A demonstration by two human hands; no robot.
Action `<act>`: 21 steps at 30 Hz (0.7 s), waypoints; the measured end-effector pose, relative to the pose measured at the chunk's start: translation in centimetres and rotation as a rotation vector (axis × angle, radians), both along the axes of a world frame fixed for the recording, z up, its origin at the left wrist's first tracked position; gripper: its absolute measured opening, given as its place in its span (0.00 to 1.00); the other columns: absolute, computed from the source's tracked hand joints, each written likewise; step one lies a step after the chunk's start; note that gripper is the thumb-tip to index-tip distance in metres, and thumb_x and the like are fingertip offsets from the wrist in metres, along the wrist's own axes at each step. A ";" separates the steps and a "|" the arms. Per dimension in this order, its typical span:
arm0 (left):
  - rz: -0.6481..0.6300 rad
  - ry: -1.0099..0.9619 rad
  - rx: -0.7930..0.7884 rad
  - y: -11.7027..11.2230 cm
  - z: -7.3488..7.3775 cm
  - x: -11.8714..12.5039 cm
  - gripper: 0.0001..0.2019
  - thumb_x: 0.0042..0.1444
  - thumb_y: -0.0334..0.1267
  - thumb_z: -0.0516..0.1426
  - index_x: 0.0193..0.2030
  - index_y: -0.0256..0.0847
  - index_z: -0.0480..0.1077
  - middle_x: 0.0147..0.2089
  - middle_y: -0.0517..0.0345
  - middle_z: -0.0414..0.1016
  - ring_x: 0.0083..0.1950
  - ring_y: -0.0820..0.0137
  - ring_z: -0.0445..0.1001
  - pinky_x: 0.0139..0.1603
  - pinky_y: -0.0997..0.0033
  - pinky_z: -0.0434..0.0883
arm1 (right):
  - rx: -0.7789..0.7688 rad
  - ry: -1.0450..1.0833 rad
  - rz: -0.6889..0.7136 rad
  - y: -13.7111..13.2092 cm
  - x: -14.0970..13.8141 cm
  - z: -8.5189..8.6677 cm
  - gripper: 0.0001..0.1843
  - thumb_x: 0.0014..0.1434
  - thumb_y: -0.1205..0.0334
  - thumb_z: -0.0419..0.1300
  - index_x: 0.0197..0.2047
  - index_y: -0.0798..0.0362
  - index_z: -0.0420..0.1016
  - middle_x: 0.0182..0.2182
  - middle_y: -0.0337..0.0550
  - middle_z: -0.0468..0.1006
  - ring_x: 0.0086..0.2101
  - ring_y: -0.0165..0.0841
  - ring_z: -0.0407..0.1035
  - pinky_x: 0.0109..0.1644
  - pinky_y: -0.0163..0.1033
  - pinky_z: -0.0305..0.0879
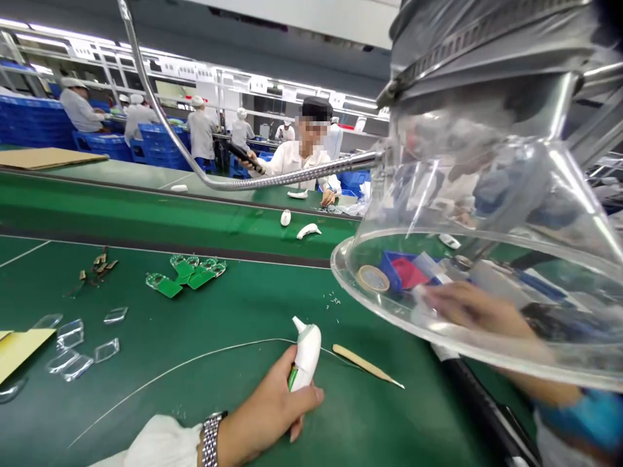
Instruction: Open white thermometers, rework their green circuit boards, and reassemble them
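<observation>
My left hand (272,408) is closed around a white ear thermometer (307,350), its probe pointing up and to the left. A strip of green board shows along the side of the housing. Behind the thermometer a thin pale wire (195,356) curves across the green bench. Just right of it lies a pale wooden stick (365,363) with a narrow white tip. Through the clear hood I see my right hand (477,311), blurred, its fingers pinched together at a small whitish thing beside a blue bin (396,275) with red material in it.
The clear plastic hood (343,259) hangs over the bench's right side. Green circuit boards (195,272), clear plastic covers (71,334) and small parts (100,266) lie to the left. More thermometers (309,230) rest on the belt (146,220). A co-worker (292,159) sits beyond it.
</observation>
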State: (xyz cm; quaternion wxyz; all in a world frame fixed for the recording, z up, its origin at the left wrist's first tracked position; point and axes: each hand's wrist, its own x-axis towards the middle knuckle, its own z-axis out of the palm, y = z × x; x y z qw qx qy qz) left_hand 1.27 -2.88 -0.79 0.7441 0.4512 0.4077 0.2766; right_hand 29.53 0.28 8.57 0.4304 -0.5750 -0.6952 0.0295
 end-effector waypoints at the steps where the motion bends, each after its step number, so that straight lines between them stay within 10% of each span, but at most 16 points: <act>1: -0.005 -0.002 0.001 -0.1 0.0 0.0 0.28 0.45 0.40 0.57 0.52 0.39 0.53 0.28 0.69 0.59 0.14 0.85 0.54 0.13 0.80 0.54 | -0.060 -0.075 0.145 -1.8 -1.7 -0.8 0.10 0.54 0.51 0.61 0.37 0.44 0.78 0.33 0.43 0.77 0.33 0.36 0.71 0.36 0.38 0.69; 8: -0.057 -0.010 0.049 -0.7 0.9 -0.1 0.22 0.46 0.33 0.56 0.50 0.39 0.59 0.24 0.71 0.59 0.15 0.83 0.50 0.15 0.79 0.50 | -0.079 0.067 0.285 -6.2 -12.6 -5.7 0.08 0.60 0.65 0.55 0.41 0.49 0.74 0.33 0.42 0.73 0.33 0.32 0.69 0.33 0.35 0.68; 21: -0.008 -0.033 0.156 -0.7 0.2 0.2 0.17 0.44 0.29 0.55 0.43 0.38 0.62 0.28 0.66 0.62 0.27 0.77 0.58 0.28 0.76 0.58 | -0.025 0.039 0.273 -5.6 -13.9 -8.0 0.08 0.61 0.69 0.51 0.39 0.52 0.70 0.33 0.43 0.68 0.34 0.32 0.66 0.36 0.36 0.65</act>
